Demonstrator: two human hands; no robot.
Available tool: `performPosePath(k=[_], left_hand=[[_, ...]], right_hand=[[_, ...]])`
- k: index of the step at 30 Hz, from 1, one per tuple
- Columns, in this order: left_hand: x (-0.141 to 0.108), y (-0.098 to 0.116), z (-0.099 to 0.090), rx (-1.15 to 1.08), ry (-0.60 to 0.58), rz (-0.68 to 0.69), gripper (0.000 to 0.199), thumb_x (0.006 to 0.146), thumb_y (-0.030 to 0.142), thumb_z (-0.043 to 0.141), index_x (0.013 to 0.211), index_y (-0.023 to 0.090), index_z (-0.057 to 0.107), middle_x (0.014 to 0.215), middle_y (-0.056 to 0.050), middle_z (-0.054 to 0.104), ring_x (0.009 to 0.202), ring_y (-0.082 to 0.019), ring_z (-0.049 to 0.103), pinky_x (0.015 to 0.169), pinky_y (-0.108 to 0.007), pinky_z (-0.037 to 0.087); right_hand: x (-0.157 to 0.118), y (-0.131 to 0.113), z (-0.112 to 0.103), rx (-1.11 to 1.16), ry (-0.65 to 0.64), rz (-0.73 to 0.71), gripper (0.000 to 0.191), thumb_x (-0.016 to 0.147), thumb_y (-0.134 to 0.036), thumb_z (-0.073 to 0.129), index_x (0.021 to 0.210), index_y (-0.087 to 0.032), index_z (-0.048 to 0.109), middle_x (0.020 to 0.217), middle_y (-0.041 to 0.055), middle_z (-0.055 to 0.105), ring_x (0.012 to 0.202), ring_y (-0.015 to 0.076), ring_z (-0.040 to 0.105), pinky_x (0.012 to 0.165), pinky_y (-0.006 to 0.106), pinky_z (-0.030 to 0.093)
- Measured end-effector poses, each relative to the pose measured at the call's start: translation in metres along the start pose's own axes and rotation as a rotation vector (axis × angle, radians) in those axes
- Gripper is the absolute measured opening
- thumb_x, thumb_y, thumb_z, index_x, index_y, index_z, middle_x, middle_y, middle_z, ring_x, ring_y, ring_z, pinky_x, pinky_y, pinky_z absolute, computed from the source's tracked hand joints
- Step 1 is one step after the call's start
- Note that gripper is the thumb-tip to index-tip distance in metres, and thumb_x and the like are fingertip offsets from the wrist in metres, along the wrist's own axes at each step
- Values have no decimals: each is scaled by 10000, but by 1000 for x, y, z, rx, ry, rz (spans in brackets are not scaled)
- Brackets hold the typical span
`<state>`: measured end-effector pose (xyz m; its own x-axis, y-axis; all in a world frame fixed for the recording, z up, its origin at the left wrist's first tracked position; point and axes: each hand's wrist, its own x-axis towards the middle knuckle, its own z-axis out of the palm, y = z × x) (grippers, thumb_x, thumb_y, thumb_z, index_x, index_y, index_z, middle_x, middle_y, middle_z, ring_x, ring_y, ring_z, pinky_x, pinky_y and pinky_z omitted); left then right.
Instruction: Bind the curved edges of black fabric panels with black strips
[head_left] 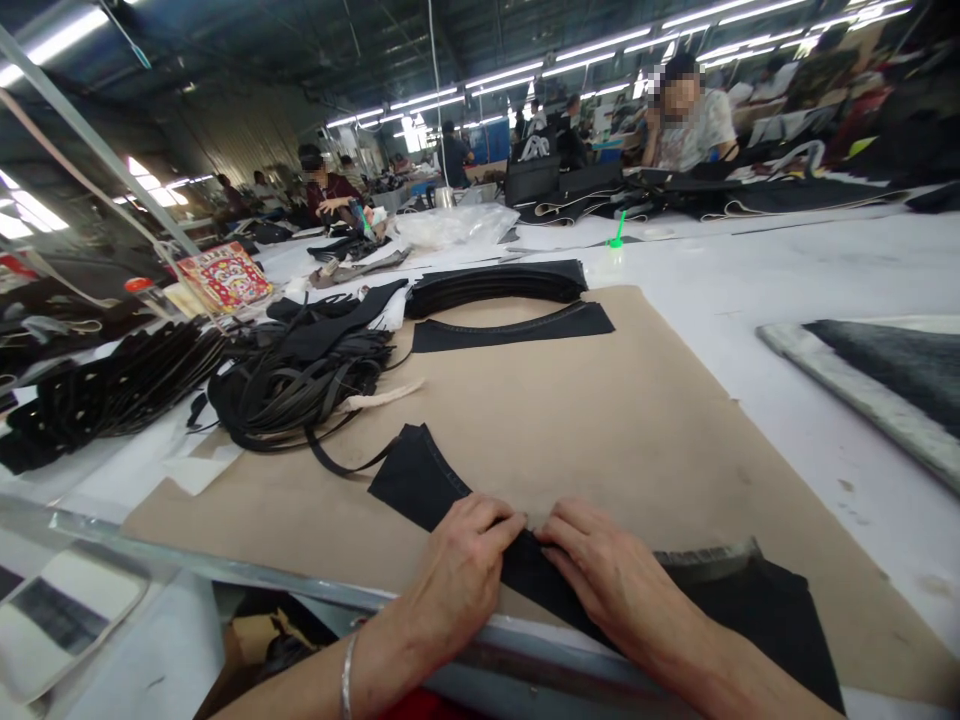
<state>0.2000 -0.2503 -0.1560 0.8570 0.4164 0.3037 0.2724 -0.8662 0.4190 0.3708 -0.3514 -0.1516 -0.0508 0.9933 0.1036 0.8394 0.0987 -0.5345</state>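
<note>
A curved black fabric piece (757, 610) lies across the brown paper sheet (637, 420) at the table's near edge. My left hand (469, 550) pinches its inner curved edge near the middle. Just beside it, my right hand (592, 560) has its fingers closed on the same edge, thumb and fingertips pressed to the fabric. Along the curve the edge looks notched and partly folded over. A narrow black strip (349, 468) runs from the piece's left end back to a tangled bundle of strips (300, 370). Parts of the piece are hidden under my hands.
Farther back lie a single curved black piece (517, 328) and a stack of similar pieces (495, 287). More black parts (112, 390) are piled at left. A green bottle (616, 240) and a plastic bag (457, 226) stand behind. People sit at tables beyond.
</note>
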Motion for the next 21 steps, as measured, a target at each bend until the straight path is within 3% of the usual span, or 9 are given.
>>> performPosePath(k=[2,5,11,15,21], left_hand=[[-6,7,9,23,2,5,366,897,79,396,1183,153,612,1065,-104,649,981,-223,587,854,-400,545],[-19,9,10,99,-3,77,422,901,71,371,1286,128,534,1204,-131,615,1142,-227,548,967,-411,504],[-12,-17,-25,139,-205,169,459,893,77,388,1324,188,497,1305,-77,584,1254,-171,492,1147,-462,293],[4,-38,-36,137,-205,172,477,864,23,364,1249,218,566,1260,-40,621,1235,-165,515,1166,-553,169],[-7,-35,-18,125,-68,122,476,843,6,342,1220,163,586,1250,-98,611,1218,-176,523,1115,-495,335]], right_hand=[[-2,0,0,-31,21,-23,191,928,-89,430,918,-185,596,901,44,554,848,186,546,779,323,458],[-7,-1,3,-87,45,-64,207,922,-77,419,894,-186,593,879,47,561,821,187,550,763,318,464],[5,-13,19,-262,79,-34,186,870,-37,480,869,-185,592,864,59,578,803,218,562,751,356,470],[26,-24,23,-314,99,56,147,883,-58,501,872,-178,586,890,71,592,830,215,576,742,333,469],[24,-27,21,-316,93,104,108,903,-99,508,890,-182,576,891,70,589,832,223,576,730,337,462]])
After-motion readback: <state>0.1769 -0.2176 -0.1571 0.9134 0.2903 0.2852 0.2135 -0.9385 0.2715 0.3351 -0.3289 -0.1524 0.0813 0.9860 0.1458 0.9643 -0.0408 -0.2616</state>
